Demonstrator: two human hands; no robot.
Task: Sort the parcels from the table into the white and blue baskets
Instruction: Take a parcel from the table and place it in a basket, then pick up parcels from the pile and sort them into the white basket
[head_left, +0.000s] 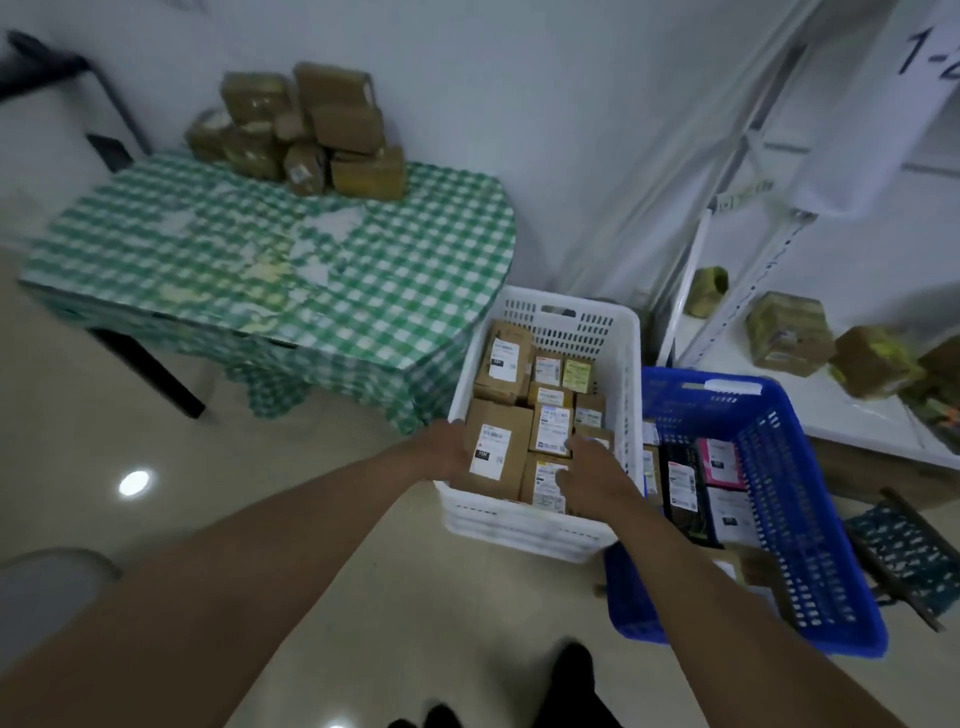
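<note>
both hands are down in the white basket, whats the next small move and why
Probably let go and reach back to the table: the left hand and right hand rest on boxes already packed in the white basket, while a pile of parcels waits at the table's far edge.

Parcels (311, 130) stacked at the table's (156, 270) far edge; two baskets (631, 364) right of it.

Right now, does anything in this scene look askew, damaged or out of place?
Two things. The checked tablecloth looks worn, with pale patches across its middle, and it hangs bunched at the near corner. The blue basket sits tilted, its near corner tucked under the white basket. The parcels in both baskets look orderly.
</note>
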